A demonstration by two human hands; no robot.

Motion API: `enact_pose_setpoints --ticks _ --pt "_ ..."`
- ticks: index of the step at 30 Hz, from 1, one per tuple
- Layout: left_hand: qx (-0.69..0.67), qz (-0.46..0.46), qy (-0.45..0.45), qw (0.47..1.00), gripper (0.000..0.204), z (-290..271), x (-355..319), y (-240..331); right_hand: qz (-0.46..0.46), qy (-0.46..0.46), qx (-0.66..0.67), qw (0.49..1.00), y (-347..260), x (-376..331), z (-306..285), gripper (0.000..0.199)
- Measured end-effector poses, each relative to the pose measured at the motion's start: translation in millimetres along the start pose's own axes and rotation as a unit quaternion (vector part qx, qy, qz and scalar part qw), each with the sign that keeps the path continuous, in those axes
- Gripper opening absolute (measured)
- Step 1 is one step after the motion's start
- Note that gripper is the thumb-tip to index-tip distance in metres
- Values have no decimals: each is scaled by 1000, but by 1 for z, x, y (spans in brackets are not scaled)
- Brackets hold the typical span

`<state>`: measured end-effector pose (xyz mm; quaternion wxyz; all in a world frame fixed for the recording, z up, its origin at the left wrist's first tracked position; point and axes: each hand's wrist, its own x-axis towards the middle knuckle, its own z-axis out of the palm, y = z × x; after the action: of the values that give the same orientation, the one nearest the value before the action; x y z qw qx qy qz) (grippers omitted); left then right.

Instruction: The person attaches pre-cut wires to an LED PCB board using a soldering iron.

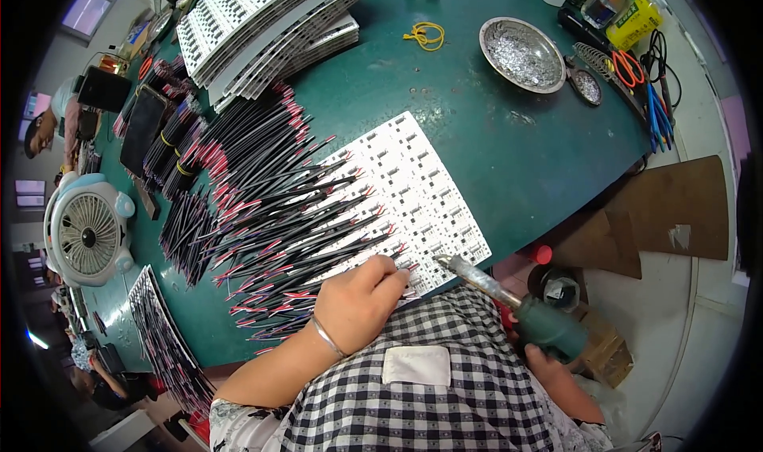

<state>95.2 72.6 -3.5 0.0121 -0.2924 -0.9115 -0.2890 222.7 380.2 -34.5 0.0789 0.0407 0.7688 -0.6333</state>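
1. Gripping the green handle of a soldering iron (509,299), the right hand (548,364) sits low at the person's right, fingers wrapped closed around the handle; the iron's metal tip points up-left and ends just at the near edge of the white circuit panel (413,190).
2. The left hand (358,301), a thin bangle on its wrist, rests at the near edge of the same panel, fingertips pressed together on a thin red-tipped black wire (401,271) next to the iron's tip.
3. Rows of black wires with red ends (278,213) lie fanned across the left half of the panel and onto the green table (477,134).
4. Bundles of further wires (179,158) lie left of these, near a small white fan (87,229) at the table's left edge.
5. A stack of white circuit panels (270,23) lies at the far left of the table.
6. A yellow rubber band (427,34) lies at the far middle, beside a round metal bowl (522,53) holding silvery scrap.
7. Bottles and hand tools (628,31) crowd the far right corner.
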Motion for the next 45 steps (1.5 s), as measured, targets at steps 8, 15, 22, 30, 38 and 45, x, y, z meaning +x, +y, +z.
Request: enact_pose_setpoints --ticks 8,15,22,30,38,45 --pt "98 37 -9 994 33 3 -1 3 -184 -52 -230 954 -31 33 2 25" --pt "109 38 1 993 32 4 -2 0 -205 -65 -244 946 -30 35 4 22" --pt "110 36 -2 993 32 7 -2 1 -217 -57 -221 949 -33 38 7 19" --pt "102 31 -2 994 31 7 -2 -1 -212 -49 -238 947 -37 39 10 23" --pt "95 26 -5 995 29 6 -1 0 -128 -53 -298 944 -16 14 0 21" --pt "76 14 4 997 26 7 -2 0 -183 -47 -306 933 -10 16 0 22"
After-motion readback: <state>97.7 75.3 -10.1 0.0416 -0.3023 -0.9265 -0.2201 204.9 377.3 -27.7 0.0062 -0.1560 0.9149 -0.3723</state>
